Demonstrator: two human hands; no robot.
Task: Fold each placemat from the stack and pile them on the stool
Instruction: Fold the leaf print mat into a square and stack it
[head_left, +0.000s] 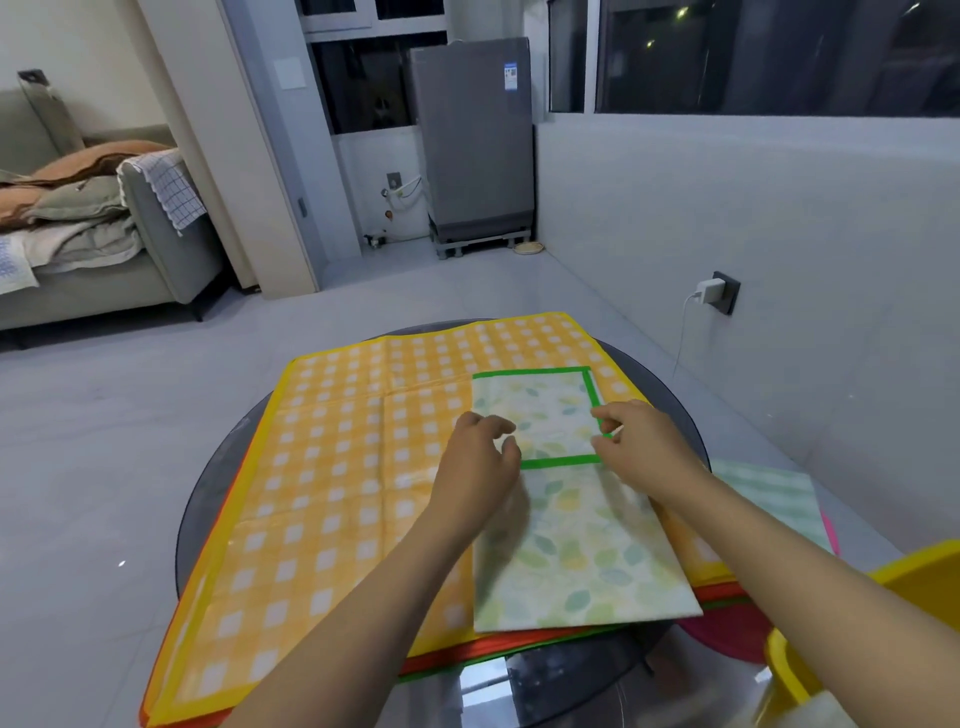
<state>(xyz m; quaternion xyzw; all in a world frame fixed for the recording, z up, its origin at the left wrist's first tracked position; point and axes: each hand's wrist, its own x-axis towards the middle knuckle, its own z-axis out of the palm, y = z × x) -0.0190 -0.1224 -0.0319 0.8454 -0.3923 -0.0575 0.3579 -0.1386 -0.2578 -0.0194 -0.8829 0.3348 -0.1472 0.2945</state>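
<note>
My round dark glass table (660, 652) stands on the pale tiled floor (104, 441). A stack (457, 656) of placemats lies flat on it and overhangs its rim toward me, with orange and green edges showing beneath the top one (a yellow check mat (332, 467)). On that mat lies a partly folded leaf-print mat (576, 551) with a green border, toward the right side.

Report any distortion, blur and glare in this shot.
Head view: wide-angle bending curves the window frame and wall edges; the left hand looks slightly motion-blurred beside the leaf-print placemat; the dark round table throws reflections; windows are dark, with indoor light only.
</note>
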